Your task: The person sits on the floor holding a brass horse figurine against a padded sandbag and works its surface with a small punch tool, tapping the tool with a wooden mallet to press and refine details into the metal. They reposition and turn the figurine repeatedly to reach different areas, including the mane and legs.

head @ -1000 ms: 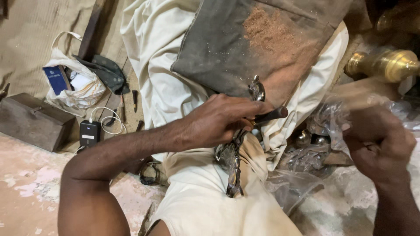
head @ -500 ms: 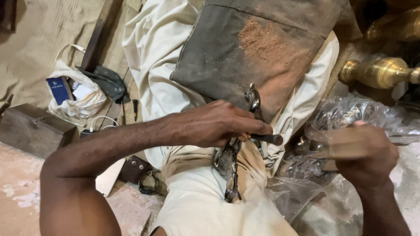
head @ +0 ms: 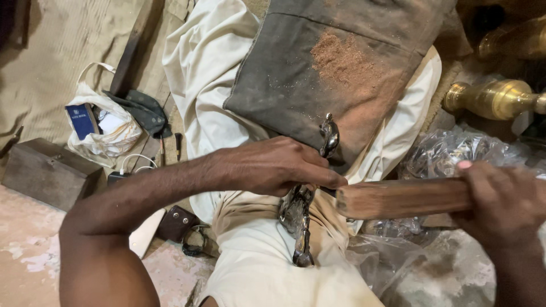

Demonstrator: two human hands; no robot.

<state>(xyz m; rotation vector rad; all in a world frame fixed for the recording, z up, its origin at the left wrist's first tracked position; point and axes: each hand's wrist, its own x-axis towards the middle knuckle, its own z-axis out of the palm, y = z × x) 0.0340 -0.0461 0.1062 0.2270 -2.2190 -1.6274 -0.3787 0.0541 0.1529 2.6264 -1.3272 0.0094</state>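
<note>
Metal piece (head: 298,219): dark, ornate, lying on my lap, pinned under left hand (head: 273,166), fingers closed on it. Right hand (head: 500,202) clamped round wooden mallet (head: 398,198), its head beside left fingertips. Brass fitting (head: 492,98) far right; sawdust-strewn pad (head: 341,62) above.

A left hand (head: 273,165) grips a dark metal casting (head: 298,219) braced across a lap in pale trousers (head: 267,267), while the right hand (head: 500,202) holds a wooden block (head: 398,199) level, its end meeting the left fingertips. A dusty grey cloth (head: 341,62) covers the knee; brass fittings (head: 492,99) and a white plastic bag (head: 105,128) lie on the floor.
</note>
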